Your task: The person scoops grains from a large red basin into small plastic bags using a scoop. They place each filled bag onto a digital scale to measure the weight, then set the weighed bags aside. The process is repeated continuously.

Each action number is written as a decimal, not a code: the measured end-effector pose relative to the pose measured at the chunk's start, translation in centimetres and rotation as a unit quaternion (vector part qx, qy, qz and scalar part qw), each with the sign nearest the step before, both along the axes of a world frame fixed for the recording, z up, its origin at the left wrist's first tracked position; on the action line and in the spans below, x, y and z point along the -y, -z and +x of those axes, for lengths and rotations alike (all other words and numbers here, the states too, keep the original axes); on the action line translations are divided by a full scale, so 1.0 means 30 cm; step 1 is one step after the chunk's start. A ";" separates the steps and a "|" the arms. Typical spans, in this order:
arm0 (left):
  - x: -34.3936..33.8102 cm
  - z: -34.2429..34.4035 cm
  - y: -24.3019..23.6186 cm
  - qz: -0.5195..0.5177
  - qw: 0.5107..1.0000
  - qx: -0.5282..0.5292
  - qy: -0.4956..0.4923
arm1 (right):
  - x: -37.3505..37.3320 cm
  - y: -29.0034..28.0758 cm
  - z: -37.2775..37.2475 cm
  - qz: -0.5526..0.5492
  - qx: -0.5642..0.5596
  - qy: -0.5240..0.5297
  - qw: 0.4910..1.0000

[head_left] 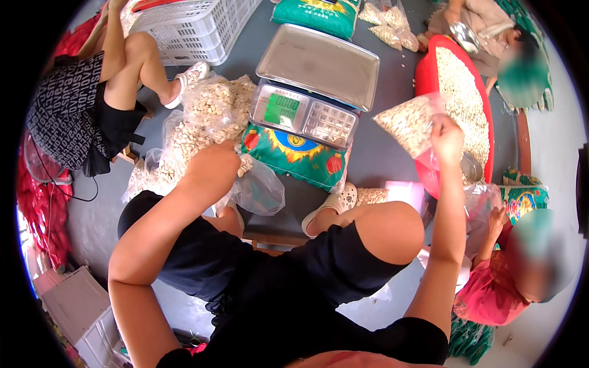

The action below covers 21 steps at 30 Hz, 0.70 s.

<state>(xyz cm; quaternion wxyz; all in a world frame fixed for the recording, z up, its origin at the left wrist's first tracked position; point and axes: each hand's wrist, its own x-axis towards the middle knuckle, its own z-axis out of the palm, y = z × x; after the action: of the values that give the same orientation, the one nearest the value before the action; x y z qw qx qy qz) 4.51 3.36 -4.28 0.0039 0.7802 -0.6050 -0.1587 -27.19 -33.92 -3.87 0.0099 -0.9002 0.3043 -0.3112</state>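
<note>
My right hand [446, 138] grips a clear bag of pale seeds or beans [403, 126] beside a large red tub [466, 110] heaped with similar pieces. My left hand [215, 164] is closed among plastic bags of pale pieces [199, 107], next to a loose clear bag [261, 193]; what its fingers hold is hidden. In front of me a digital scale [334, 122] with a bare steel platform [316, 67] rests on a green printed sack [288, 159].
A white plastic crate [190, 34], another green sack [313, 18] and small filled bags [392, 24] lie farther back. Co-workers sit at left [67, 110], upper right [475, 24] and lower right [491, 282]. Red bags [43, 214] and a grey box [76, 300] are at left.
</note>
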 end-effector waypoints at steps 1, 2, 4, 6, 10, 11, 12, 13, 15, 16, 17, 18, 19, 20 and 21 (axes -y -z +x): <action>-0.006 0.008 0.009 0.007 1.000 -0.007 0.017 | 0.011 -0.062 0.054 0.009 -0.023 0.030 0.999; -0.002 0.002 0.008 0.008 1.000 -0.013 0.010 | 0.026 -0.128 0.103 0.016 -0.049 0.063 0.997; 0.000 -0.023 -0.005 0.019 1.000 -0.019 -0.011 | 0.054 -0.201 0.243 0.028 -0.019 0.076 0.997; 0.008 -0.039 -0.020 0.045 0.999 -0.013 0.020 | 0.091 -0.223 0.363 0.065 -0.003 0.073 0.995; 0.014 -0.093 -0.049 0.057 0.997 0.000 0.048 | 0.132 -0.120 0.578 0.080 0.019 0.045 0.996; 0.025 -0.107 -0.044 0.053 0.998 -0.003 0.043 | 0.132 -0.087 0.614 0.086 -0.027 0.039 0.995; 0.029 -0.119 -0.040 0.052 0.998 -0.007 0.037 | 0.122 -0.040 0.655 0.095 -0.073 0.032 0.992; 0.036 -0.128 -0.044 0.042 0.998 -0.007 0.045 | 0.110 0.029 0.676 0.118 -0.064 0.030 0.991; 0.047 -0.132 -0.040 0.041 0.997 -0.014 0.062 | 0.108 0.137 0.712 0.153 -0.044 0.039 0.986; 0.053 -0.127 -0.039 0.042 0.997 -0.017 0.069 | 0.118 0.172 0.729 0.164 -0.034 0.051 0.985; 0.045 -0.121 -0.039 0.044 0.996 -0.021 0.070 | 0.100 0.191 0.755 0.180 -0.027 0.055 0.982; 0.043 -0.116 -0.039 0.044 0.996 -0.027 0.073 | 0.101 0.195 0.764 0.220 -0.011 0.047 0.974; 0.044 -0.111 -0.039 0.043 0.995 -0.033 0.078 | 0.115 0.186 0.762 0.260 0.005 0.040 0.965; 0.043 -0.109 -0.042 0.054 0.995 -0.035 0.082 | 0.112 0.162 0.767 0.299 0.018 0.033 0.953; 0.044 -0.104 -0.051 0.061 0.994 -0.036 0.086 | 0.078 0.112 0.769 0.302 -0.038 0.048 0.951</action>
<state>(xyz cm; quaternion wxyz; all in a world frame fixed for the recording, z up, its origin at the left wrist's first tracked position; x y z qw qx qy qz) 1.40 2.04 -2.74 -0.0360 0.7176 -0.6588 -0.2230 -4.13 -36.26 -7.24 0.2547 -0.8505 0.4274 -0.1707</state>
